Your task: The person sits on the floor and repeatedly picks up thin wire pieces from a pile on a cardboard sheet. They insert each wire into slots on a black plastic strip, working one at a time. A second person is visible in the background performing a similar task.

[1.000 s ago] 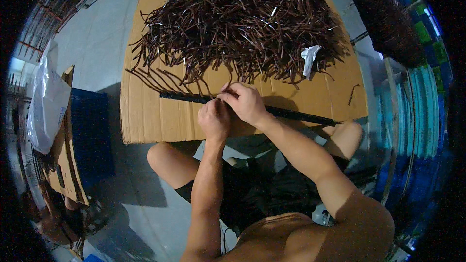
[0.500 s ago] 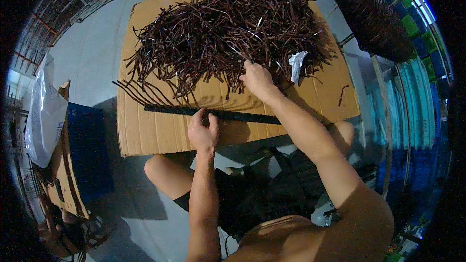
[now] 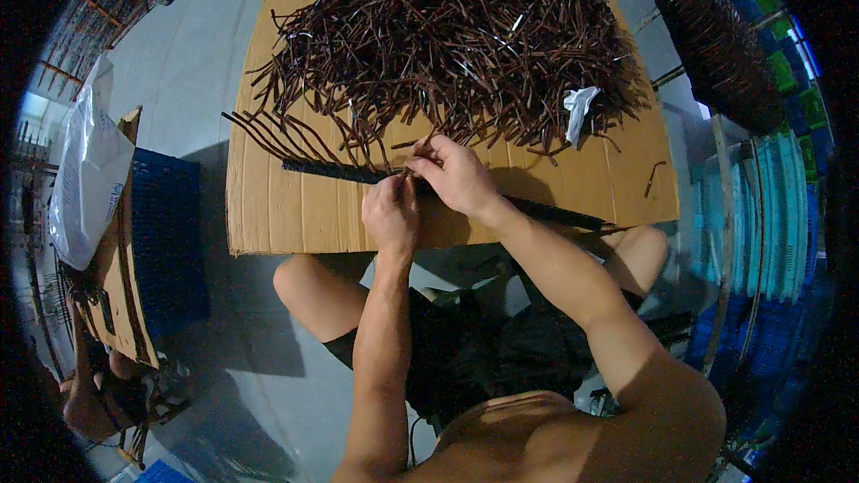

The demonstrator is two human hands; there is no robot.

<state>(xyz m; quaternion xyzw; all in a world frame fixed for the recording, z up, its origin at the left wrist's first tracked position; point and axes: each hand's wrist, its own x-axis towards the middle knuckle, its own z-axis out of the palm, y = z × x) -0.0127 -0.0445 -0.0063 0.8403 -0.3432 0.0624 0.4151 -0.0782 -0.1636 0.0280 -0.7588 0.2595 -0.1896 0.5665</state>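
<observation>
Left hand (image 3: 389, 215) pinches black strip (image 3: 327, 172); right hand (image 3: 459, 182), bent inward, holds a stick (image 3: 420, 144). Beyond the strip lies brown pile (image 3: 447, 49).

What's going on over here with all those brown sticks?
A seated person has both bare hands together at a long black strip lying on cardboard. The left hand is at the strip, with the right hand close beside it; exactly what the fingertips pinch is hard to make out. Curved brown sticks line the strip's left part, and a big loose pile lies beyond.
</observation>
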